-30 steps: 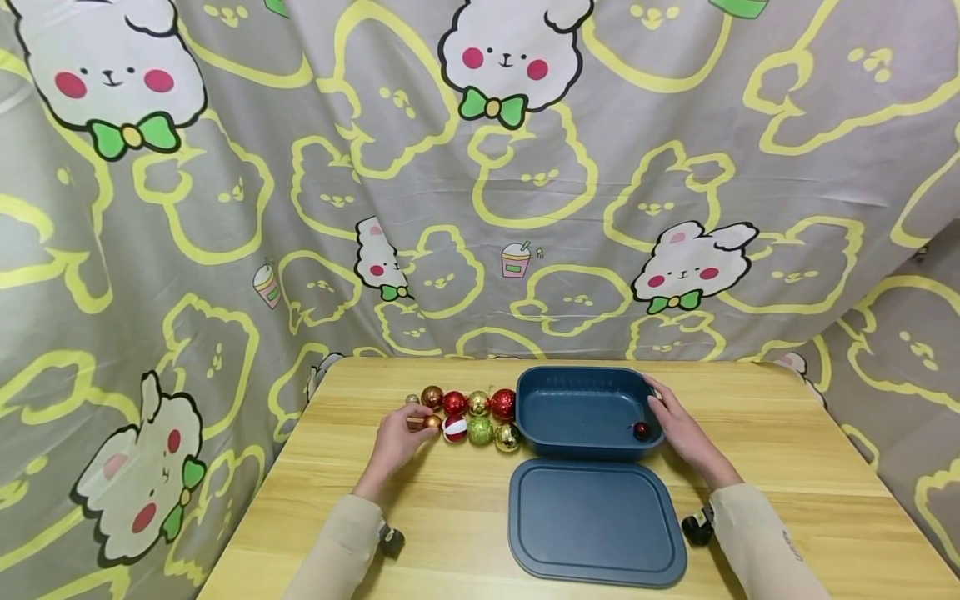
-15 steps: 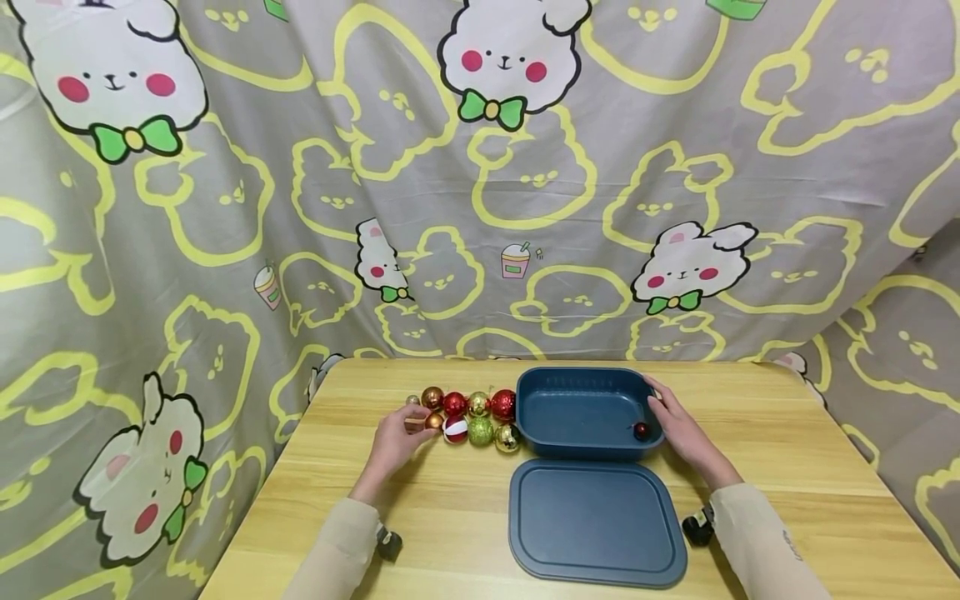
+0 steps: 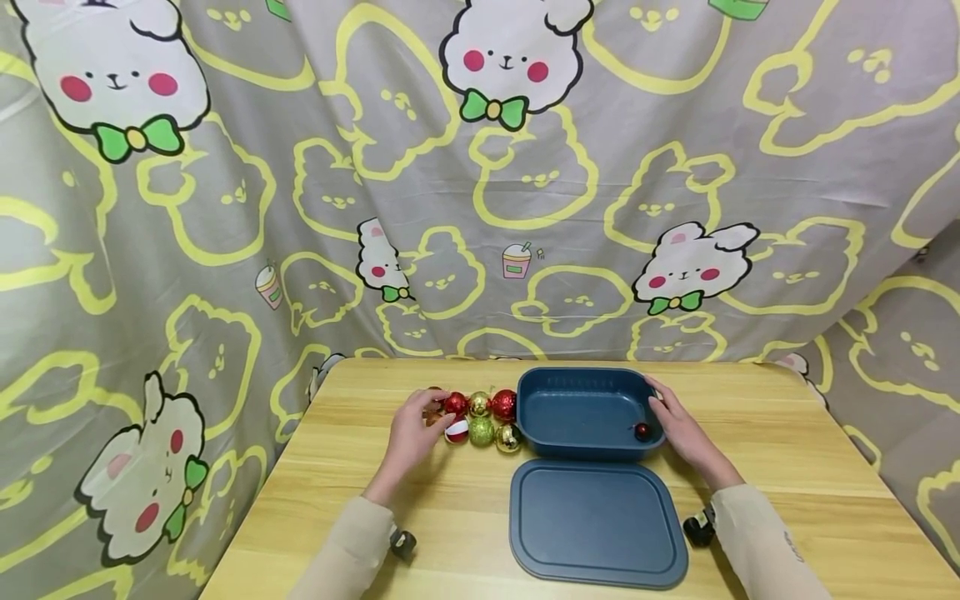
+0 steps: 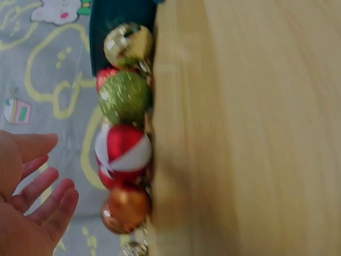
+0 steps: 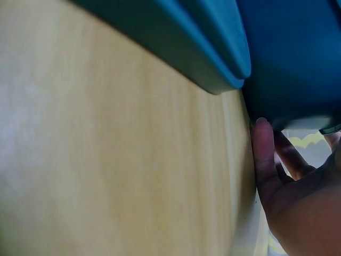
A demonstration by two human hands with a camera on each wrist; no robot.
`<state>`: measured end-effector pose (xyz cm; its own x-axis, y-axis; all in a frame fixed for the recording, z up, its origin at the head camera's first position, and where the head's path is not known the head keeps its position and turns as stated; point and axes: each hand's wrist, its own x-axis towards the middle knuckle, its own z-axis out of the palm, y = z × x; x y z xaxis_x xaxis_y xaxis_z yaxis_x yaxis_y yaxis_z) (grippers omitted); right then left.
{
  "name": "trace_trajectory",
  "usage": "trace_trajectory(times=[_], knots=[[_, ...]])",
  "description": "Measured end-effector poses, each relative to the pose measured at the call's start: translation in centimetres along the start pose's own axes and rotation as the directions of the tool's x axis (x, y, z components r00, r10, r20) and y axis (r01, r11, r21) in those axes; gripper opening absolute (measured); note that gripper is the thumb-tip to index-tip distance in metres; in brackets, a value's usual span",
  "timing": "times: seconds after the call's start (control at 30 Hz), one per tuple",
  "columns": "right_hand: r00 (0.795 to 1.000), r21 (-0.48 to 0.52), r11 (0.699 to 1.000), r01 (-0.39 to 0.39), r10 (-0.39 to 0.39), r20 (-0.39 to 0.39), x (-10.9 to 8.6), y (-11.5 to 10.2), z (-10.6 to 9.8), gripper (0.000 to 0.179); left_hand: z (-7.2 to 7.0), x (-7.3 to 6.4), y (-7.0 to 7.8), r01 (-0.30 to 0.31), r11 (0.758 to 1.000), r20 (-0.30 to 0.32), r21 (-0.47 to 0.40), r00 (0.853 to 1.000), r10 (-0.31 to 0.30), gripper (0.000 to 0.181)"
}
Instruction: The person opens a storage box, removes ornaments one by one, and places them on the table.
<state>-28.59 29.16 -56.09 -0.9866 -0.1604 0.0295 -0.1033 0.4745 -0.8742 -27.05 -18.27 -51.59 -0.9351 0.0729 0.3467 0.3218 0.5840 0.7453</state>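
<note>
In the head view my left hand (image 3: pixel 411 432) hovers over the left end of two rows of Christmas baubles. The left wrist view shows its fingers spread and holding nothing, beside a copper bauble (image 4: pixel 127 208) and a red-and-white bauble (image 4: pixel 125 149). A glittery green bauble (image 4: pixel 125 97) and a gold bauble (image 4: pixel 128 45) follow in that row. Behind stand red baubles (image 3: pixel 506 405), partly hidden. My right hand (image 3: pixel 681 429) touches the right end of a dark blue box (image 3: pixel 592 452), fingers fairly straight. One small dark red bauble (image 3: pixel 642 432) lies inside the box.
A dark blue lid (image 3: pixel 598 523) lies flat on the wooden table (image 3: pixel 450 517), in front of the box. Patterned grey curtains (image 3: pixel 450 192) hang behind the table and at both sides. The baubles' right end borders the box.
My left hand has let go of the copper bauble at the front row's left end and moved right and slightly back over the baubles. The right hand and the box look unmoved.
</note>
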Motion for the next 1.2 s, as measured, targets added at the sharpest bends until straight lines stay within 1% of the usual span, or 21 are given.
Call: trace_trajectory(times=[0.1, 0.23, 0.3, 0.47, 0.53, 0.63, 0.7, 0.8, 0.87, 1.0, 1.2], knots=[[1.000, 0.004, 1.000, 0.003, -0.003, -0.003, 0.0, 0.1, 0.0, 0.061, 0.5, 0.2, 1.0, -0.030, 0.999, 0.019, -0.016, 0.999, 0.030, 0.038], [1.000, 0.006, 1.000, -0.001, 0.001, 0.000, 0.1, 0.1, 0.0, 0.062, 1.3, 0.3, 2.1, -0.061, 0.998, 0.024, 0.018, 0.998, 0.060, 0.036], [1.000, 0.007, 1.000, -0.003, 0.002, 0.001, 0.1, 0.1, 0.0, 0.062, 1.6, 0.5, 2.5, -0.066, 0.998, 0.032, 0.017, 0.997, 0.066, 0.036], [1.000, 0.001, 1.000, -0.005, 0.005, 0.001, 0.0, -0.2, 0.0, 0.063, 3.0, 0.9, 3.7, -0.076, 0.997, 0.060, -0.019, 0.995, 0.077, 0.037], [1.000, -0.002, 1.000, -0.006, 0.006, 0.003, -0.1, -0.2, 0.0, 0.063, 3.7, 1.1, 4.3, -0.097, 0.995, 0.067, -0.034, 0.993, 0.099, 0.036], [1.000, -0.005, 1.000, -0.010, 0.010, 0.007, -0.2, -0.3, 0.0, 0.063, 5.1, 1.4, 5.6, -0.125, 0.990, 0.085, -0.064, 0.988, 0.130, 0.035], [1.000, -0.005, 1.000, -0.011, 0.011, 0.007, -0.2, -0.4, 0.1, 0.063, 6.2, 1.7, 6.4, -0.140, 0.987, 0.110, -0.085, 0.983, 0.149, 0.035], [1.000, -0.001, 1.000, -0.011, 0.011, 0.008, -0.2, -0.4, 0.2, 0.062, 7.9, 1.9, 7.8, -0.144, 0.982, 0.161, -0.118, 0.973, 0.162, 0.035], [1.000, 0.001, 1.000, -0.007, 0.007, 0.008, -0.1, -0.4, 0.3, 0.062, 9.0, 2.0, 8.6, -0.135, 0.982, 0.194, -0.134, 0.968, 0.159, 0.036], [1.000, 0.005, 1.000, -0.005, 0.005, 0.008, 0.0, -0.3, 0.3, 0.062, 11.3, 2.3, 10.0, -0.139, 0.977, 0.242, -0.162, 0.954, 0.176, 0.035], [1.000, -0.001, 1.000, -0.015, 0.015, 0.011, -0.1, -0.2, -0.2, 0.062, 14.8, 3.0, 11.8, -0.137, 0.976, 0.301, -0.168, 0.936, 0.184, 0.033]])
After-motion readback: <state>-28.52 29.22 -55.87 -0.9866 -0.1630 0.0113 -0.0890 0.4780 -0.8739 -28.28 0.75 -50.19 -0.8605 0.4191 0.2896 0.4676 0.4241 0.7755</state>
